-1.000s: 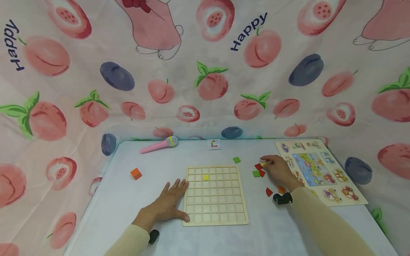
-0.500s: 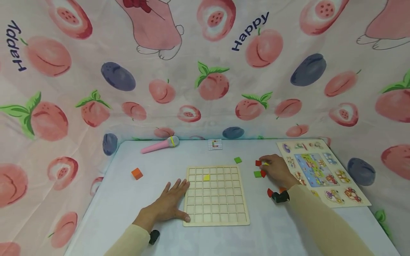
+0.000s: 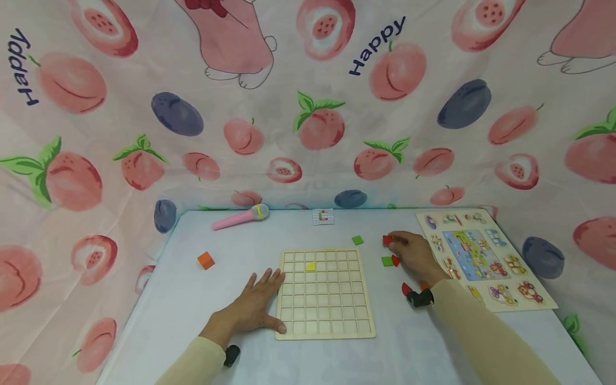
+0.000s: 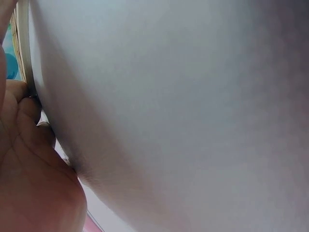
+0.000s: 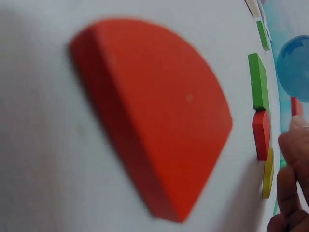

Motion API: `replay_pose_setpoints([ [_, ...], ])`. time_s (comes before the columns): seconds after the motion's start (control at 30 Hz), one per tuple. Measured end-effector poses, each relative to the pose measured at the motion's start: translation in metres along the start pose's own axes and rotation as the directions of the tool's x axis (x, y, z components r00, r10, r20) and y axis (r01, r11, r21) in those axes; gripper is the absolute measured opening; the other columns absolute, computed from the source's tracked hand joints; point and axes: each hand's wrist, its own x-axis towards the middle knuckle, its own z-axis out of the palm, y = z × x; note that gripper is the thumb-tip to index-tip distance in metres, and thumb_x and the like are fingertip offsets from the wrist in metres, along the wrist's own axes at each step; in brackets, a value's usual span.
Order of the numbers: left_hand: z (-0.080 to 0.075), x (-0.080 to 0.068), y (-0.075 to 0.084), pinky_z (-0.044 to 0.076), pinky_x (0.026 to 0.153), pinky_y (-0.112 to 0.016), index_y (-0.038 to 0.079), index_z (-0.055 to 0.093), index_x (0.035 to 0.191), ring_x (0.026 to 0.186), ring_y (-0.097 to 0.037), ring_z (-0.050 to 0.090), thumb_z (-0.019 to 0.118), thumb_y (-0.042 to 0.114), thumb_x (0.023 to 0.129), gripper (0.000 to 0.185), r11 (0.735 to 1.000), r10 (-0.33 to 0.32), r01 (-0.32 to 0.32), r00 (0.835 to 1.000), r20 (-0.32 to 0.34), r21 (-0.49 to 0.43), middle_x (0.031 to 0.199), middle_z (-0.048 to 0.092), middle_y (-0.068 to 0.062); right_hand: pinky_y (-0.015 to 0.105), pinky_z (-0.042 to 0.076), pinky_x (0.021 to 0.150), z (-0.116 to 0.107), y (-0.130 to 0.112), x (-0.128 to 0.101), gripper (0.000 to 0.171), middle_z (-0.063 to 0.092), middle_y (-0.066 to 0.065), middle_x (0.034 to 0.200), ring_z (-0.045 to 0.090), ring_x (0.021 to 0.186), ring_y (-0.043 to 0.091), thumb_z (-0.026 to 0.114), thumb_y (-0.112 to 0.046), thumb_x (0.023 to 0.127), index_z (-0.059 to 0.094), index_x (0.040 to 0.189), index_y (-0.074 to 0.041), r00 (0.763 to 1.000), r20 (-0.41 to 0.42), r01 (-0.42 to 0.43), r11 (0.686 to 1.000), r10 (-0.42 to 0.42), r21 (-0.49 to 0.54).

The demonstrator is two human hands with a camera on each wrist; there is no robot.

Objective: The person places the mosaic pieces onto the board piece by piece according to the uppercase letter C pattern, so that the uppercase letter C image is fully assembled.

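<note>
My right hand (image 3: 416,255) pinches a red square tile (image 3: 387,240) at its fingertips; in the right wrist view the red tile stands out past the thumb, above the table. Below it lie a green square tile (image 3: 387,261) and a red quarter-round piece (image 3: 395,260), with a yellow piece (image 5: 268,174) beside them. Another red quarter-round piece (image 5: 154,111) fills much of the right wrist view. My left hand (image 3: 255,303) rests with spread fingers against the left edge of the wooden grid board (image 3: 332,310). One yellow square tile (image 3: 310,266) sits in a cell near the board's top.
A green tile (image 3: 356,240) lies behind the board's right corner. Toward the back are a pattern card (image 3: 323,216) and a pink toy microphone (image 3: 240,217). An orange block (image 3: 206,261) is on the left, a picture puzzle board (image 3: 474,254) on the right. Patterned cloth (image 3: 279,117) rises behind.
The right hand has taken hold of the red square tile and shifted it slightly away from the other pieces. My left hand stays where it was at the board.
</note>
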Motion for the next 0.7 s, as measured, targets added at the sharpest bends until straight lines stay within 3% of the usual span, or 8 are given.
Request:
replay_pose_setpoints([
  [0.13,0.001,-0.001,0.000,-0.005,0.135,-0.054,0.013,0.021,0.170,0.166,-0.028,0.003,0.090,0.066,0.063,0.137,1.000,0.006,-0.006,1.000,0.002,-0.003,0.178,0.014,-0.006,0.034,0.056,0.090,0.002,-0.006,-0.005,0.037,0.072,0.017,0.127,0.061,0.108,0.029,0.066,-0.020,0.105,0.067,0.142,-0.012,0.999,-0.044,-0.014,0.996,0.018,0.091],
  [0.27,0.001,-0.001,0.001,-0.006,0.135,-0.054,0.012,0.022,0.169,0.166,-0.027,0.003,0.090,0.066,0.063,0.137,1.000,0.002,-0.002,1.000,0.000,-0.006,0.178,0.014,-0.005,0.021,0.052,0.085,0.004,-0.015,-0.009,0.038,0.071,0.014,0.129,0.059,0.109,0.027,0.065,-0.022,0.106,0.066,0.144,-0.017,0.998,-0.044,-0.041,0.989,0.048,0.145],
  [0.5,0.001,0.000,0.000,-0.006,0.135,-0.054,0.013,0.021,0.170,0.166,-0.027,0.003,0.090,0.066,0.063,0.138,1.000,0.005,-0.005,1.000,-0.005,0.007,0.178,0.013,-0.005,0.018,0.054,0.075,0.011,-0.032,-0.009,0.035,0.074,0.016,0.123,0.063,0.106,0.027,0.069,-0.020,0.104,0.069,0.139,-0.018,0.994,-0.105,-0.013,0.987,0.030,0.163],
  [0.7,0.001,0.001,-0.002,-0.005,0.135,-0.055,0.012,0.021,0.169,0.166,-0.027,0.003,0.089,0.066,0.064,0.137,1.000,0.017,-0.017,1.000,-0.016,0.013,0.178,0.014,-0.006,0.019,0.052,0.075,0.022,-0.048,-0.011,0.033,0.077,0.013,0.119,0.065,0.106,0.025,0.073,-0.023,0.101,0.073,0.134,-0.018,0.990,-0.141,0.025,0.984,0.001,0.177],
])
